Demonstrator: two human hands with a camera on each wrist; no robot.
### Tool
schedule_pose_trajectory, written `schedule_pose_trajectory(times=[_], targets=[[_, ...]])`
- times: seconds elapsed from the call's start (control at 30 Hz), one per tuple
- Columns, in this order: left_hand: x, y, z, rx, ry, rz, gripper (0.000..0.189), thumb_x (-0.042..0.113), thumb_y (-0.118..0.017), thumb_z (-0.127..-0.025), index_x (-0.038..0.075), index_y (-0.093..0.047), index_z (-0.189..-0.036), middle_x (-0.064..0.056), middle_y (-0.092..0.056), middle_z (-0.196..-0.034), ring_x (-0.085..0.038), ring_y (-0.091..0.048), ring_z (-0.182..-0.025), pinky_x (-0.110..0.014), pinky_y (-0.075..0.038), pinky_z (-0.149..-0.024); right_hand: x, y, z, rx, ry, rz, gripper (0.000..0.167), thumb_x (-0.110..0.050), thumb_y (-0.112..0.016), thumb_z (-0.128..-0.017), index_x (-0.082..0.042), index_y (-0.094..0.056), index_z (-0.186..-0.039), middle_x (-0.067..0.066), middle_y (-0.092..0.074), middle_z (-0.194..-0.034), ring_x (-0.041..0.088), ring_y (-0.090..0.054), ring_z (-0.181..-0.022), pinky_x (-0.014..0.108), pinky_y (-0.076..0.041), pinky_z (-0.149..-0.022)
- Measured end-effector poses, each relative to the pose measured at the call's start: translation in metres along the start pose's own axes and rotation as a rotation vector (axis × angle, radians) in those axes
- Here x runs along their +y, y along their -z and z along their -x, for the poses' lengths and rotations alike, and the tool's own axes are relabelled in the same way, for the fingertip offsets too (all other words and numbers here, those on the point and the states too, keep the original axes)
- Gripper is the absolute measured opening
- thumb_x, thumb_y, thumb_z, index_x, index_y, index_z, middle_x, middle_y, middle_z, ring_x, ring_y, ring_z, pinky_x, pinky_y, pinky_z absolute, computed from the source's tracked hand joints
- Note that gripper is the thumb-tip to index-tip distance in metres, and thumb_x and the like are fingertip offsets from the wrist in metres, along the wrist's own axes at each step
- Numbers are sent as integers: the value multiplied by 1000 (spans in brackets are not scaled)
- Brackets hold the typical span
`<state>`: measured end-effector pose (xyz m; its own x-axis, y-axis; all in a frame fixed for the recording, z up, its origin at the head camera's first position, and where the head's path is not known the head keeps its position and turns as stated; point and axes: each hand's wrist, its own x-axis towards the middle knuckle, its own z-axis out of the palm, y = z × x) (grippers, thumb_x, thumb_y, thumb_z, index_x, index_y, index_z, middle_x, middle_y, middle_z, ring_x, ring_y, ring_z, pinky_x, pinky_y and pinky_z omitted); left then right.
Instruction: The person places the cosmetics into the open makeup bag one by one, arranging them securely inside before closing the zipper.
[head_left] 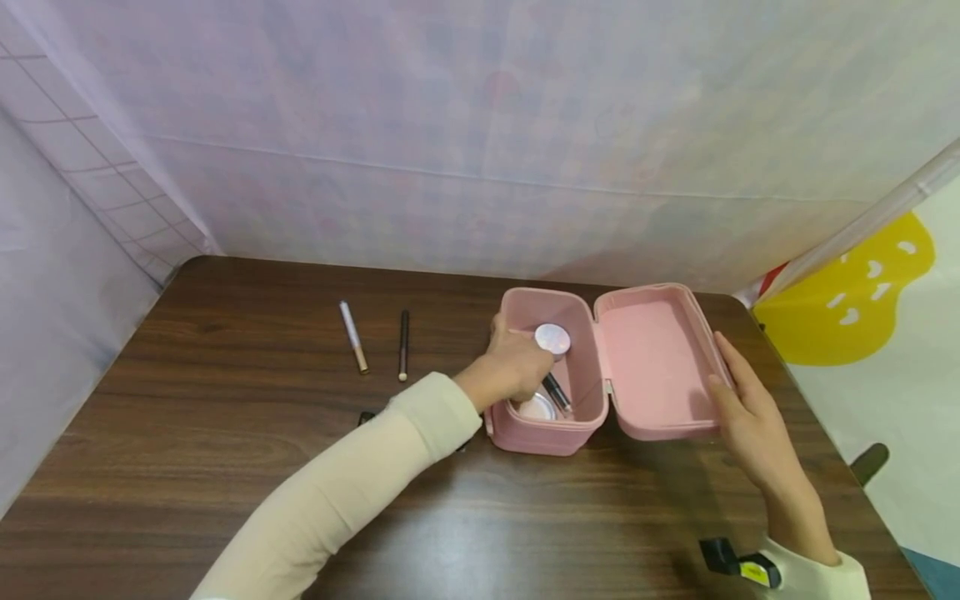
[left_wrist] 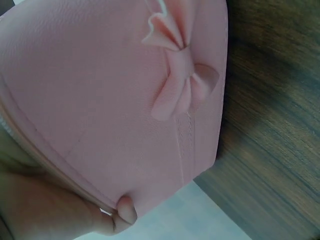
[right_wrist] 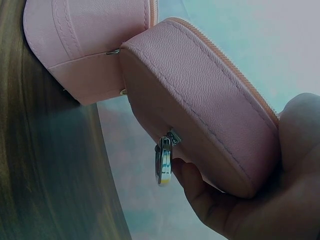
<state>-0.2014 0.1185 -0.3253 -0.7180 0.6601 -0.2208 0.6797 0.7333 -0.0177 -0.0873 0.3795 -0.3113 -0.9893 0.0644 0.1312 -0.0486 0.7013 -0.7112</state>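
Note:
A pink zip-up cosmetic case (head_left: 551,437) stands on the table with its hinged lid (head_left: 660,367) swung out to the right. My left hand (head_left: 517,362) grips the case's left rim, a fingertip curled over the outer wall. In the left wrist view, a pink bow (left_wrist: 182,82) decorates that wall. My right hand (head_left: 753,417) holds the lid's outer edge; the right wrist view shows a metal ring (right_wrist: 164,160) on the lid's outside. Inside the case lie a round white-topped container (head_left: 552,337), a black pen-like stick (head_left: 557,393) and another round white item (head_left: 537,407), partly hidden.
Left of the case, a white-and-gold pen-like stick (head_left: 354,336) and a dark slim stick (head_left: 403,346) lie on the brown wooden table (head_left: 187,433). A small black thing (head_left: 366,417) is mostly hidden behind my left sleeve. A pale curtain (head_left: 450,167) hangs behind the table.

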Motion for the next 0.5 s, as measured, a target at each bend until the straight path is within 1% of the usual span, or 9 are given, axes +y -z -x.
schedule_pose_trajectory(times=[0.13, 0.27, 0.4, 0.5], targets=[[-3, 2, 0, -17, -27, 37, 11, 19, -69, -81, 28, -69, -89, 13, -65, -85, -11, -54, -84, -52, -26, -89, 0, 1, 0, -3, 0, 5, 55, -25, -35, -104, -26, -11, -154, 20, -21, -154, 42, -39, -115, 6, -37, -76], [-6, 5, 3, -44, -67, 51, 21, 21, -68, -83, 34, -71, -98, 20, -65, -88, -11, -55, -86, -52, -25, -90, 0, 1, 0, -1, -3, 10, 55, -25, -35, -104, -27, -11, -154, 18, -21, -154, 41, -37, -118, 8, -35, -80], [-7, 6, 6, -43, -74, 54, 19, 20, -67, -85, 31, -69, -99, 16, -64, -94, -13, -55, -91, -50, -28, -88, 0, 1, 0, 1, -5, 10, 55, -26, -35, -104, -28, -12, -154, 17, -21, -155, 39, -34, -123, 11, -33, -87], [-6, 4, 5, -30, -50, 45, 14, 19, -65, -86, 27, -67, -96, 10, -64, -95, -14, -54, -91, -49, -29, -87, 0, 1, 0, 0, -4, 7, 55, -26, -35, -104, -28, -12, -154, 17, -21, -155, 39, -34, -123, 10, -33, -87]])
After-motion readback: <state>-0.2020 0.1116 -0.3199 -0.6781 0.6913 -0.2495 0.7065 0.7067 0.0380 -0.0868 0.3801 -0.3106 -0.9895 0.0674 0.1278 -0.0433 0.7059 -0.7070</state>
